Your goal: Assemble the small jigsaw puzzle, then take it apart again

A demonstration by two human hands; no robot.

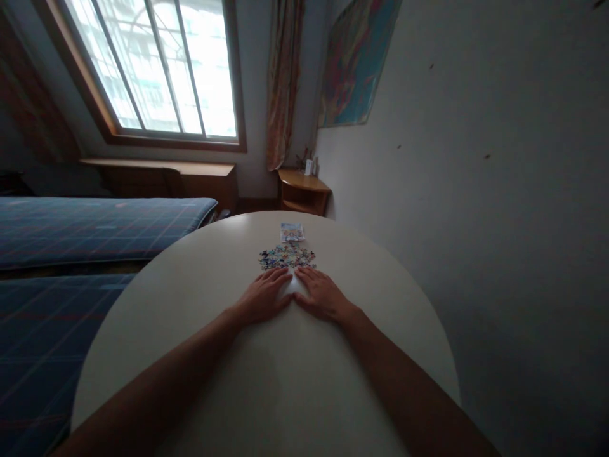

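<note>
My left hand (266, 295) lies flat on the white round table (190, 317), fingers stretched forward. Beside it rests my right hand (321, 292), also flat, its thumb close to the left thumb. Between the two hands shows a bright whitish patch; I cannot tell whether it is a thin white object or a reflection. Just beyond my fingertips is a loose heap of small multicoloured jigsaw puzzle pieces (287, 256). Behind the heap lies a small picture card or packet (292, 232) with a colourful print. Neither hand visibly grips anything.
Two mattresses with dark plaid covers (95, 228) stand left of the table. A wooden corner shelf (304, 181) with small items is beyond the far edge. The pale wall (476, 222) runs along the right. A window (162, 70) lets in light at the back.
</note>
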